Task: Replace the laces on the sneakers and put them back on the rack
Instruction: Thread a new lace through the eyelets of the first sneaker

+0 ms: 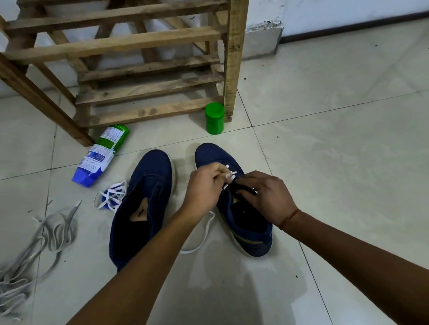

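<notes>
Halfway through threading the right-hand sneaker [209,156], set on the floor tiles with its toe toward the rack [148,66]. Pinching the white lace [202,235] at the lower eyelets with the left hand [204,185]; gripping the eyelet flap with the right hand [265,197], fingers curled onto the tongue. Just beside: the unlaced second sneaker [145,186], with a spare lace [111,196] against its outer side. Well apart at left, old grey laces [27,259]. Probably easy to skip an eyelet or twist the flat lace, with fingers hiding the holes; risk too of uneven ends from overpulling, or of snagging the loose tail under a sole.
</notes>
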